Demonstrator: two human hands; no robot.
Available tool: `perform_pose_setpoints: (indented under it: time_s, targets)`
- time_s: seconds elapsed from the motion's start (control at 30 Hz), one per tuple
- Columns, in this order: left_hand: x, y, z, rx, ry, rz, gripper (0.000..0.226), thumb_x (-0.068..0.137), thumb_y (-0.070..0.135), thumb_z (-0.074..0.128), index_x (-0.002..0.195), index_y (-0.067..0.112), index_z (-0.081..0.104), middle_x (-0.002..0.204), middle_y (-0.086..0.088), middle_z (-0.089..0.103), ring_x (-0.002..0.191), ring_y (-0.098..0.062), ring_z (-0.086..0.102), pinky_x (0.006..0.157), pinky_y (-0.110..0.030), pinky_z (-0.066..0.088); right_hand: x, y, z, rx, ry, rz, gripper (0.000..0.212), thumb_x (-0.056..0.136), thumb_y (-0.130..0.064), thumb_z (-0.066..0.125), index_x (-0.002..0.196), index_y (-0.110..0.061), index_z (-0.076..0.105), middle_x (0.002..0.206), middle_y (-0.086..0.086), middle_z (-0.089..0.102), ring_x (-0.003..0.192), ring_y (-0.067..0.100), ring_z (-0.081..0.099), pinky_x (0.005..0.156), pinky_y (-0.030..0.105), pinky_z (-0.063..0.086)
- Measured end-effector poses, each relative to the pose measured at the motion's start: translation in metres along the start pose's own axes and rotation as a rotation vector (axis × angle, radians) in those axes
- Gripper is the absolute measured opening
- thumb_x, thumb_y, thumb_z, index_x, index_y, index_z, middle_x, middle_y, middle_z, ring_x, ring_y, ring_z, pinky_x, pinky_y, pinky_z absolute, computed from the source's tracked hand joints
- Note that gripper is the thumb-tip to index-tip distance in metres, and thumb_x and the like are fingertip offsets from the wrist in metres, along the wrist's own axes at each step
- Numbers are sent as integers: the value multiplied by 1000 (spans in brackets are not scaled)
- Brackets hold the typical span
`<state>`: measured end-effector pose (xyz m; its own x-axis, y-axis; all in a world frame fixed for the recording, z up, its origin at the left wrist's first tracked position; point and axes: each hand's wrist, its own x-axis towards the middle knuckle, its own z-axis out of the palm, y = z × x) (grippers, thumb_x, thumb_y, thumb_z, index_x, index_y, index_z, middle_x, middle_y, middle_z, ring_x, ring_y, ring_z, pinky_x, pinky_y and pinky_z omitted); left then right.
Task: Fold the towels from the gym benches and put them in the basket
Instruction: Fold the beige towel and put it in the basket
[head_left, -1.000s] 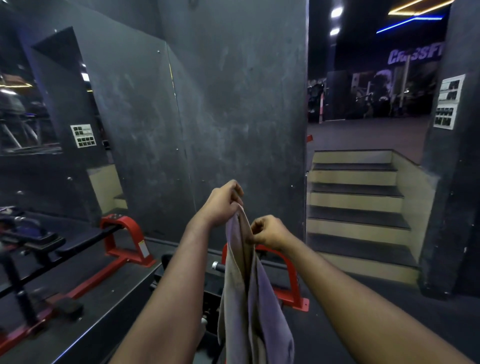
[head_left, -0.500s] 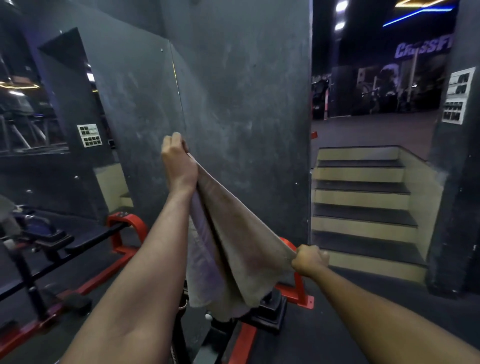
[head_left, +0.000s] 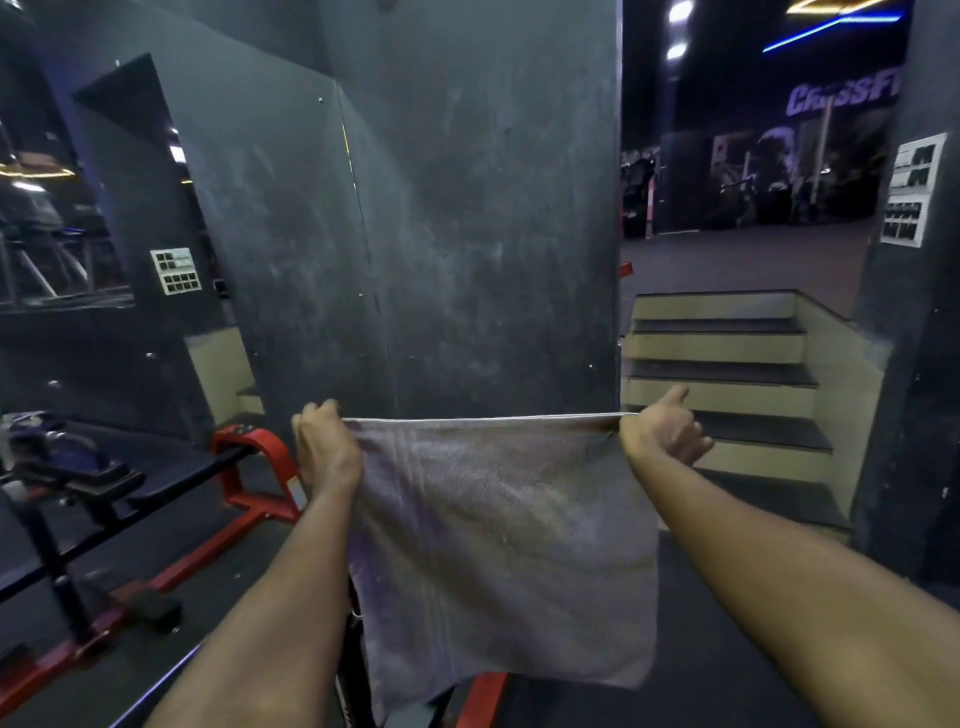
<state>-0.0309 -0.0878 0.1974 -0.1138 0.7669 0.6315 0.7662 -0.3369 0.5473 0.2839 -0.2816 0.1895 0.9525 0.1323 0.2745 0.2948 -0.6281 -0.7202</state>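
A grey-purple towel (head_left: 498, 540) hangs flat in front of me, stretched taut along its top edge. My left hand (head_left: 326, 449) grips its top left corner and my right hand (head_left: 660, 434) grips its top right corner, both at the same height. The lower edge hangs free above a red bench frame (head_left: 480, 699), which the cloth mostly hides. No basket shows in the head view.
A red-and-black gym bench (head_left: 156, 483) stands at the left beside a mirror wall. A dark wall panel (head_left: 467, 234) faces me straight ahead. Steps (head_left: 722, 384) rise at the right toward an open gym floor, with a dark pillar (head_left: 919, 364) at the far right.
The towel hung bunched from hands held close together. My hands then moved apart, left up and right down, and now hold it level and spread wide.
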Motion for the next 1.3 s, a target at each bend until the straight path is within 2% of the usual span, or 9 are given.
perform_pose_setpoints:
  time_s: [0.23, 0.33, 0.43, 0.53, 0.6, 0.77, 0.9, 1.1, 1.3]
  targets:
    - [-9, -3, 13, -65, -20, -186, 18, 87, 7, 41, 82, 12, 57, 97, -12, 50, 90, -36, 54, 68, -37, 41, 14, 0, 19, 42, -123, 260, 13, 89, -5, 52, 90, 1, 65, 94, 17, 64, 104, 34, 56, 92, 48, 44]
    - [-12, 3, 10, 2, 32, -122, 16, 84, 0, 46, 79, 11, 58, 96, -14, 51, 94, -36, 49, 72, -42, 45, 47, 34, 81, 188, -249, 354, 26, 93, 0, 42, 109, 14, 56, 110, 35, 56, 110, 47, 50, 100, 36, 46]
    - [-16, 11, 10, 31, 18, -112, 17, 84, -1, 49, 77, 8, 61, 94, -18, 52, 94, -38, 48, 72, -46, 45, 41, 34, 98, 150, -614, 249, 36, 102, 0, 31, 134, 15, 37, 134, 41, 42, 117, 48, 41, 68, 12, 40]
    - [-22, 11, 14, 2, -58, -129, 19, 84, 1, 46, 79, 8, 63, 95, -17, 54, 95, -38, 50, 72, -42, 42, 8, 25, 54, -181, -792, 116, 22, 98, -29, 54, 85, -12, 59, 78, 7, 61, 70, 19, 48, 71, 26, 41]
    - [-27, 9, 18, 9, -109, -126, 21, 83, 0, 45, 79, 9, 64, 95, -15, 54, 96, -36, 51, 71, -38, 41, 4, 26, 53, 36, -828, 218, 14, 96, -14, 53, 92, -3, 62, 77, 7, 50, 62, 15, 43, 64, 17, 50]
    - [-41, 10, 25, -78, -163, -142, 25, 84, 6, 39, 84, 9, 63, 92, -7, 46, 84, -25, 45, 66, -32, 31, -26, 20, 51, 338, -102, 282, 31, 95, -13, 44, 108, 1, 69, 113, 24, 65, 105, 39, 61, 87, 41, 49]
    - [-38, 1, 12, 2, 1, -79, 26, 80, -8, 45, 93, 10, 59, 95, -15, 52, 95, -34, 48, 71, -43, 43, -24, 28, 46, 98, -48, -80, 12, 85, -10, 58, 93, -16, 65, 112, 13, 57, 111, 34, 47, 98, 49, 33]
    - [-32, 17, -11, -57, 263, -58, 33, 85, -10, 41, 116, 2, 45, 106, -23, 49, 97, -41, 49, 71, -48, 42, -11, 2, 19, 453, 88, 34, 15, 90, -23, 61, 96, -11, 57, 96, 22, 68, 97, 41, 63, 90, 46, 43]
    - [-15, 29, -7, 3, -181, -458, 31, 93, 1, 44, 117, -3, 62, 123, -24, 60, 115, -42, 58, 89, -48, 50, -23, -24, 8, 318, -91, 218, 24, 81, -20, 69, 102, -8, 71, 104, 18, 71, 98, 37, 68, 82, 39, 55]
